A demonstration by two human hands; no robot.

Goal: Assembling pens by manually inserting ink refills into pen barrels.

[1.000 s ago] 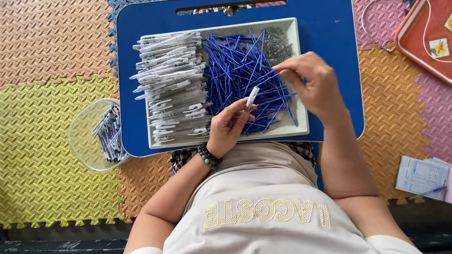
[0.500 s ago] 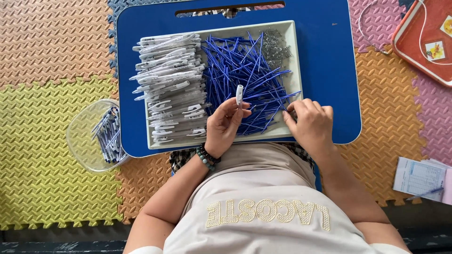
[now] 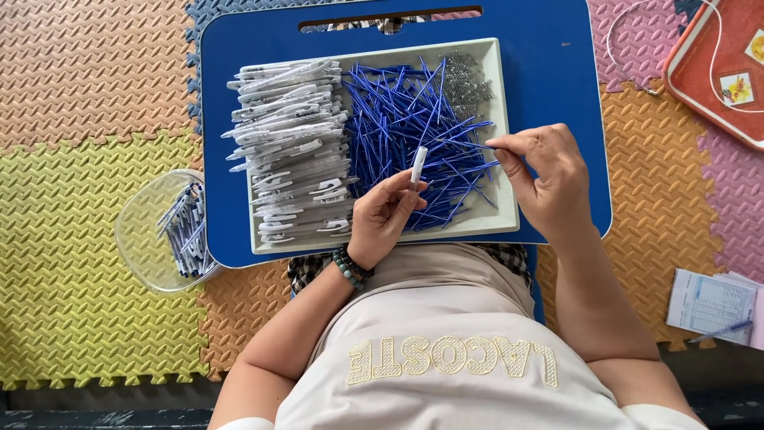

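Note:
A pale tray rests on a blue lap desk. Inside it lie a stack of white pen barrels on the left, a heap of blue pen refills in the middle and small metal springs at the top right. My left hand pinches one white pen barrel upright over the refills. My right hand holds a thin blue refill by its end, its tip pointing left toward the barrel.
A clear plastic bowl with several assembled pens sits on the foam mat left of the desk. A red tray lies at the top right, and papers with a pen at the lower right.
My right hand went down to the tray's front edge, then rose to the right with a blue refill pinched in it. My left hand kept the white barrel nearly still.

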